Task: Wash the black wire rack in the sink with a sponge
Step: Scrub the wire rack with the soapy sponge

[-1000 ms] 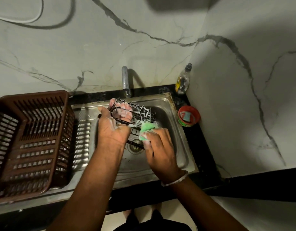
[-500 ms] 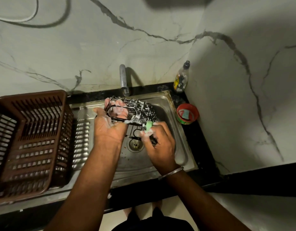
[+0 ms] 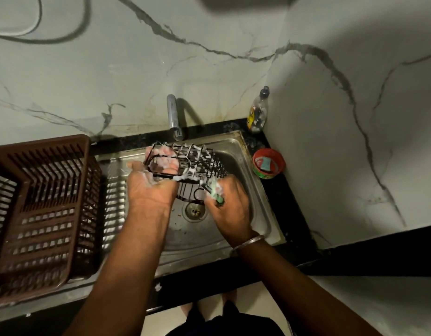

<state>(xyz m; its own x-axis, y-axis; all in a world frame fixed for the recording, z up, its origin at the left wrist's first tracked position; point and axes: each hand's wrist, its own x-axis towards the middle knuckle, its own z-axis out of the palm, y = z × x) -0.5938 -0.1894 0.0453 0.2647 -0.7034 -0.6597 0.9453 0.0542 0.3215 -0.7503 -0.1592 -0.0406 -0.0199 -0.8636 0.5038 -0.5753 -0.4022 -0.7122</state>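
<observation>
**Inspector:** Where is the rack?

**Assistant:** The rack (image 3: 190,163) is held up over the sink (image 3: 246,151), just below the tap (image 3: 172,116) and above the drain (image 3: 194,210). It is tilted, and its wires carry white foam.

**Inspector:** The left hand?

**Assistant:** The left hand (image 3: 149,190) grips the rack's left end. The fingers are curled through the wires and show foam; the thumb points out to the left.

**Inspector:** And the right hand?

**Assistant:** The right hand (image 3: 230,204) is curled round the green sponge (image 3: 214,190) and presses it against the rack's lower right edge. The sponge is mostly hidden by the fingers and by suds. A metal bangle (image 3: 248,243) sits on that wrist.

**Inspector:** Surroundings?

**Assistant:** A brown basket (image 3: 39,214) stands on the draining board to the left of the sink. A bottle (image 3: 258,112) stands in the back corner against the wall, and a red tub (image 3: 269,163) sits on the black counter just right of the sink. The walls are pale with dark veining. A cord (image 3: 37,30) hangs on the wall at upper left.
</observation>
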